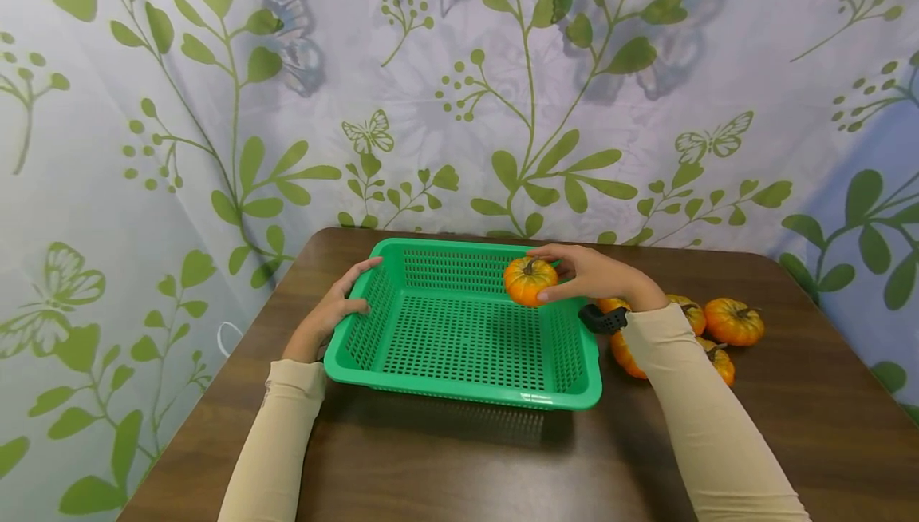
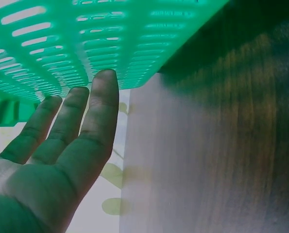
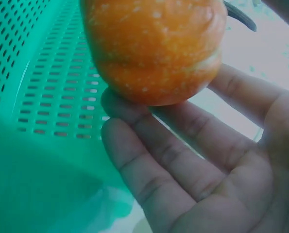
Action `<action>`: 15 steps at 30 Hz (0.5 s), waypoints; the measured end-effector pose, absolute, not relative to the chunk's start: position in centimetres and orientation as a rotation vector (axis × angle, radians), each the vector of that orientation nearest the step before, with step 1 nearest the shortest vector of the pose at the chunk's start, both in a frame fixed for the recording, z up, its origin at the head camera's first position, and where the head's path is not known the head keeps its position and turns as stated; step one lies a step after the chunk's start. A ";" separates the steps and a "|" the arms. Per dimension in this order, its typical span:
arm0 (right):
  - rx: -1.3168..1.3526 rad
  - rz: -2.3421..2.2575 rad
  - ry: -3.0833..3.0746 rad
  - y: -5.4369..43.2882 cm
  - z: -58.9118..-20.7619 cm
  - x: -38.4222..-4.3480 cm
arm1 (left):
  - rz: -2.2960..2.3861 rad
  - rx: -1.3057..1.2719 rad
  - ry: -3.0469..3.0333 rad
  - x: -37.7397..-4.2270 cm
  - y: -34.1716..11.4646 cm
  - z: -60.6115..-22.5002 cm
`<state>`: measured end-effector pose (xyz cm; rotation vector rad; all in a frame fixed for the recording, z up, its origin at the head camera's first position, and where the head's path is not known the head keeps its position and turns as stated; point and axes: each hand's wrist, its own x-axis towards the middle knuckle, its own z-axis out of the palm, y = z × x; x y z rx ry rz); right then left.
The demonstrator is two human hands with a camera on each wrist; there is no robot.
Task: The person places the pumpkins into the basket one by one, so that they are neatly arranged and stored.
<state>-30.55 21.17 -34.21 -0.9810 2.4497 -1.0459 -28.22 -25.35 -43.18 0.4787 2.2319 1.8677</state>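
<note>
A green perforated plastic basket sits over the table, its front rim casting a shadow on the wood. My left hand holds the basket by its left rim, thumb on the rim; in the left wrist view the fingers reach along the outer wall. Over the basket's back right corner, my right hand grips a small orange pumpkin with a short dark stem. The right wrist view shows the held pumpkin up close, with fingers beneath and beside it, and the slotted basket floor beyond.
More small pumpkins lie on the table right of the basket, some partly hidden by the right forearm. The brown wooden table ends at the back against a patterned curtain. A white cable loop shows by the left edge.
</note>
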 end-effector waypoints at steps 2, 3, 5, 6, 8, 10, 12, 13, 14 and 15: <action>-0.964 -1.033 2.444 20.8 -34.3 -30.8 | 1.875 0.491 2.229 -28.2 -25.4 -43.3; -0.959 -1.028 2.440 20.6 -34.3 -30.9 | 1.879 0.496 2.228 -28.3 -25.4 -43.3; -0.957 -1.019 2.428 20.2 -34.3 -31.0 | 1.890 0.508 2.217 -28.3 -25.4 -43.4; -0.959 -1.017 2.423 20.0 -34.3 -31.1 | 1.895 0.510 2.210 -28.3 -25.4 -43.5; -0.964 -1.011 2.412 19.5 -34.4 -31.3 | 1.899 0.513 2.204 -28.3 -25.5 -43.6; -0.968 -1.013 2.400 19.0 -34.5 -31.6 | 1.899 0.518 2.203 -28.3 -25.6 -43.7; -0.963 -1.018 2.394 18.5 -34.6 -31.8 | 1.894 0.516 2.214 -28.4 -25.6 -43.8; -0.962 -1.018 2.394 18.2 -34.7 -32.0 | 1.894 0.519 2.214 -28.3 -25.6 -43.9; -0.967 -1.020 2.393 18.0 -34.8 -32.1 | 1.898 0.522 2.208 -28.3 -25.6 -43.9; -0.966 -1.019 2.394 17.7 -34.8 -32.2 | 1.902 0.522 2.205 -28.3 -25.6 -43.9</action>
